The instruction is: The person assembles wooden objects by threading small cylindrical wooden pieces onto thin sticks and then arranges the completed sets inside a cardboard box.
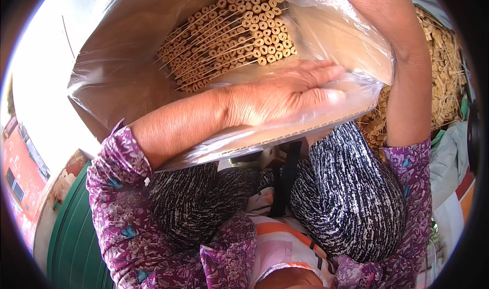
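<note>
A cardboard box (285, 134) lined with clear plastic film (326, 39) stands in front of me, its near flap over my knees. Packed inside are many skewered tan rolls (270, 34) with hollow, ring-like ends. Thin sticks jut out from the rolls on the left. My left hand (290, 90) is open and lies flat, fingers stretched to the right, against the plastic on the box's near side. My right hand (374, 3) reaches over the right side of the box to its far part. The top edge cuts off its fingers, so its grip is hidden.
To the right is a large heap of loose tan skewered pieces (440, 70), partly behind my right arm. A grey-green cloth (448, 159) hangs below it. A green ribbed surface (71, 233) stands at lower left. My knees (351, 187) are close under the box flap.
</note>
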